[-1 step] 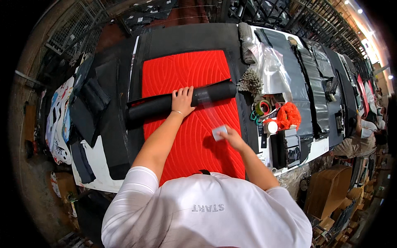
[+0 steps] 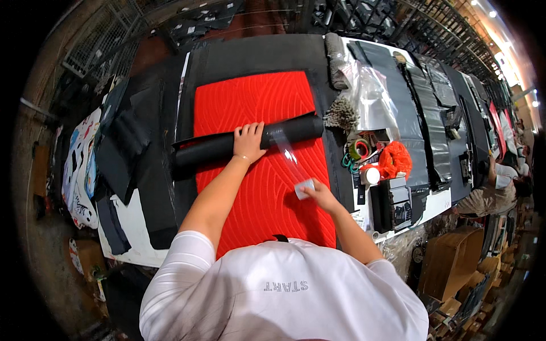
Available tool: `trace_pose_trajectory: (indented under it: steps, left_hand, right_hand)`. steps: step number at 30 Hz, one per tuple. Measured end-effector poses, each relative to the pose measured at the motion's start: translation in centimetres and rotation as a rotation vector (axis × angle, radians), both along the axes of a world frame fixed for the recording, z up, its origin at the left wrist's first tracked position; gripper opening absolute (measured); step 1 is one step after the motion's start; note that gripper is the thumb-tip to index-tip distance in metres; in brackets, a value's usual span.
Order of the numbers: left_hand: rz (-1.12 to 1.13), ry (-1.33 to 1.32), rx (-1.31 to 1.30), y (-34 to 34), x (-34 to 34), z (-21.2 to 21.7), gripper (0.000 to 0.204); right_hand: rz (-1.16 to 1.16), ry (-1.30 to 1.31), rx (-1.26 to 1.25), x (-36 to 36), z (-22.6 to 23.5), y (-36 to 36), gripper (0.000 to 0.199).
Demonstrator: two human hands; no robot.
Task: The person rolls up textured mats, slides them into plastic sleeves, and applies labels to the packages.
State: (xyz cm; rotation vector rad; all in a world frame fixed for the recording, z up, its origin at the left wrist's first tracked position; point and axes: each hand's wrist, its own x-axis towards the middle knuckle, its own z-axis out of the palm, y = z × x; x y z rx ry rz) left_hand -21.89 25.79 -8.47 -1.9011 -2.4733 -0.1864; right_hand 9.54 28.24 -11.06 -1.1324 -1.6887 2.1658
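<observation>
A rolled-up mat with a black outer side (image 2: 199, 149) lies crosswise over a flat red mat (image 2: 256, 91) with a pattern of curved lines. My left hand (image 2: 248, 140) presses down on the roll near its middle, fingers stretched out and slightly apart over its top. In my right hand (image 2: 321, 196) is a roll of clear tape (image 2: 303, 188), pinched close to my body above the red mat. From it a clear tape strip (image 2: 289, 153) runs taut up to the rolled mat, where its end sticks just right of my left hand.
Right of the mats lie a fluffy grey duster (image 2: 341, 112), clear plastic bags (image 2: 372, 96), a green tape roll (image 2: 359, 149), a crumpled orange bag (image 2: 395, 160) and a white roll (image 2: 371, 175). Black sheets (image 2: 151, 170) cover the left. Another person (image 2: 495, 190) is at the far right.
My right hand has come slightly toward me and to the right with the tape roll, and the tape strip is longer. My left hand stays on the rolled mat.
</observation>
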Motion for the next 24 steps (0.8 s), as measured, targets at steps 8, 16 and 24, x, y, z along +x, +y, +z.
trace_pose_trajectory:
  steps: [8,16,24]
  left_hand:
    - [-0.353,-0.189,0.283,-13.5,3.7,8.6,0.088]
    - [-0.232,-0.160,0.323,-17.6,5.4,8.3,0.090]
    - [-0.280,-0.181,0.513,-21.9,11.9,13.7,0.083]
  right_hand:
    - [-0.444,0.410,-0.560,4.6,3.7,2.1,0.051]
    - [0.234,0.458,0.769,5.2,23.9,-7.1,0.026]
    - [-0.268,0.213,0.000,13.3,10.8,-6.9,0.041]
